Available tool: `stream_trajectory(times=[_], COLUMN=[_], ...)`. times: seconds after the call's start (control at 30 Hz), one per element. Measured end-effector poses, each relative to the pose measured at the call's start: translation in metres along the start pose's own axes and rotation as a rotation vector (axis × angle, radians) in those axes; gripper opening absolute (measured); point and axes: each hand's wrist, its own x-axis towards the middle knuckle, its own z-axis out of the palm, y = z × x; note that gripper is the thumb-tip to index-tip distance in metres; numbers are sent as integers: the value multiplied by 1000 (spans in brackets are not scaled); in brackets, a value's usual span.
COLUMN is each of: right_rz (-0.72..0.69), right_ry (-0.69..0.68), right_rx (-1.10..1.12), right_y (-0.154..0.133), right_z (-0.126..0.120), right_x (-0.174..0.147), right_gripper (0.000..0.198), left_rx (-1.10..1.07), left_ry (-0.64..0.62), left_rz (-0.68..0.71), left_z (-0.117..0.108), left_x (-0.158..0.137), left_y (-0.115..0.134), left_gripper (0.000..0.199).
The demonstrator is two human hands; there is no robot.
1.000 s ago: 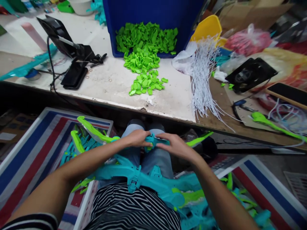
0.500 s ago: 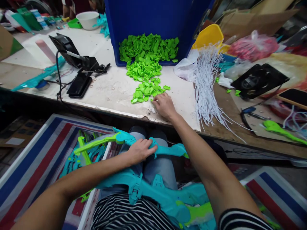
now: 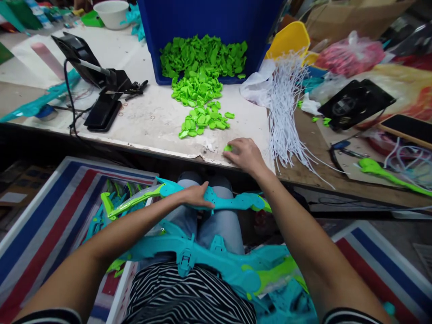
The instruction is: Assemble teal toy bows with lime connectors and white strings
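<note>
"One lime plastic piece (image 3: pixel 228 148) picked out; you've got it?"

"Yep, pinched in your right hand (image 3: pixel 248 155) at the counter (image 3: pixel 151 130) edge, well apart from the turquoise toy bow (image 3: pixel 232 201) on your lap."

"Your left hand (image 3: pixel 197 196)?"

"Across the bow; can't tell how firmly you grip."

"Left over?"

"Your loose lime pile (image 3: pixel 202 120), spilling from the blue bin (image 3: pixel 209 18); pinched piece not on the bow."

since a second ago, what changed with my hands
Your right hand let go of the long teal piece, reached forward to the green pile, then drew back slightly, pinching one green bit. Your left hand kept hold of the teal piece, which has turned. The blue bin stayed put.
</note>
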Motion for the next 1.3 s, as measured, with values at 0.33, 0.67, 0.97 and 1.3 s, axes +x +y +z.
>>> stream_trajectory(times=[0.33,0.67,0.97,1.3], right_rz=[-292,39,449,386], right_ry=[-96,-172,-399,-479], right_rx=[298,429,485,356], right_y=[-72,-67,-64,-78], right_z=[6,36,44,43], right_x=[-126,-139,-129,-124], right_gripper=[23,16,56,65], left_rx=[-617,-820,-901,-615], left_ry=[-31,42,-135,151], left_rz=[-138,-157,-180,-15], left_z=[0,12,5,8], left_x=[29,28,30,13], left_y=[-30,-29,-24,-20], left_gripper=[47,32,33,26])
